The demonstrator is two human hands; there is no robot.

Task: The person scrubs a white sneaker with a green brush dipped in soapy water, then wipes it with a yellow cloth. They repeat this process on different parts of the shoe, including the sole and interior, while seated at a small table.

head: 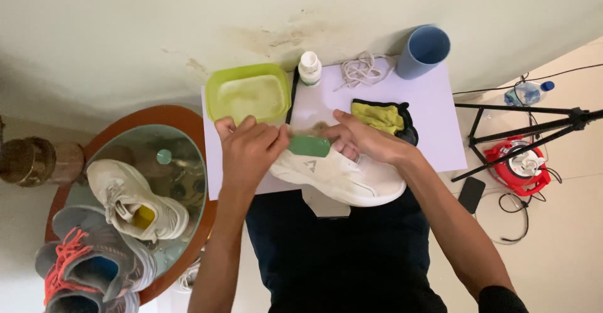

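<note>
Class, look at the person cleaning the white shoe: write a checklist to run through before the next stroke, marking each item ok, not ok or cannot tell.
1. White shoe rests on the board: ok.
2. Left hand steadies the toe end: ok.
3. Right hand on the green brush: ok.
4. Green tub within reach: ok.
5. Water in the tub: cannot tell.
6. Yellow cloth beside the shoe: ok.

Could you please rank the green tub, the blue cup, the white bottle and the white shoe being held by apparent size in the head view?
1. white shoe
2. green tub
3. blue cup
4. white bottle
</note>
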